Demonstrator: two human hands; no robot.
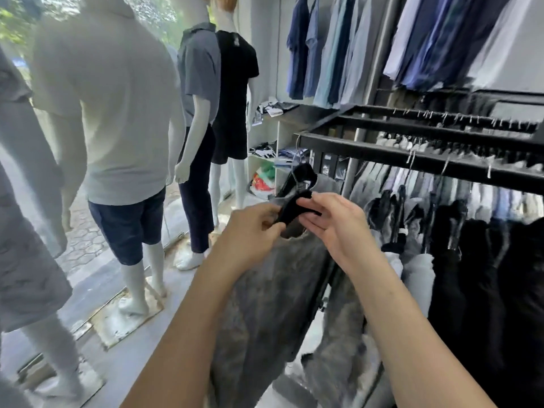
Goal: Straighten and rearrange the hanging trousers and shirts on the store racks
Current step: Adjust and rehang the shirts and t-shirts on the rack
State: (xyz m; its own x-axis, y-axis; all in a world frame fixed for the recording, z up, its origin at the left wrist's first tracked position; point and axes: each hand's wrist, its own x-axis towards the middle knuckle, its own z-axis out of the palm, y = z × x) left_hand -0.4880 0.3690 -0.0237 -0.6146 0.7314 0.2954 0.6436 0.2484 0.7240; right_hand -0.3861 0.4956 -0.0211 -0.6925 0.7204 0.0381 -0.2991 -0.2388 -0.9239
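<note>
Head view shows the left hand [253, 228] and right hand [329, 222] both pinching a black hanger [297, 198] carrying a grey garment [273, 290], off the front rack rail [412, 157]. Rehanging seems not yet done; many hanging clothes [459, 231] probably remain.

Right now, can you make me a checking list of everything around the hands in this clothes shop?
Surface: grey floor, worn patches under the mannequin feet.
Job's things: grey garment on a black hanger, held off the front black rail; dark and pale trousers hang from the rail; shirts hang higher up.
Clutter: folded items and a colourful bag on the white shelves.
Grippers: left hand and right hand both pinch the hanger's clip area.
Cables: nothing seen.
Surroundings: dressed mannequins by the window.
</note>
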